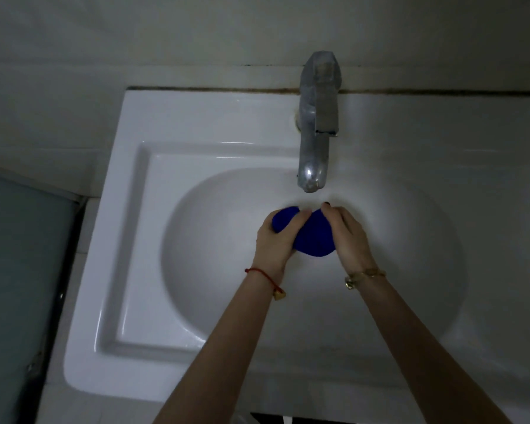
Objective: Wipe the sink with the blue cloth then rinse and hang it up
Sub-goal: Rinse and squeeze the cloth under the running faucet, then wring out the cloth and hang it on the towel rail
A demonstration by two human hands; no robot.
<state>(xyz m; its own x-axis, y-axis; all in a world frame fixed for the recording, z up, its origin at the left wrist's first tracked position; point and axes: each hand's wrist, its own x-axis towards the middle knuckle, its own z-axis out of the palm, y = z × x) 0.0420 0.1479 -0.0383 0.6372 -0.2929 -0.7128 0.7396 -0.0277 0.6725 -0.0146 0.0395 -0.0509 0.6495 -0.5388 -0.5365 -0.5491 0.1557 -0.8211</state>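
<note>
The blue cloth [314,237] is bunched into a wad over the round basin of the white sink [129,240], just below the spout of the metal tap [317,123]. My left hand [277,240] grips the cloth's left end, with a blue lump showing above its fingers. My right hand [344,237] curls round the cloth's right side. Both hands hold it between them in the middle of the basin. No water stream is visible from the spout.
The sink's flat rim runs wide on the left and back. A grimy seam joins it to the pale wall behind the tap. A grey-green surface [16,270] lies to the left, below the sink's edge.
</note>
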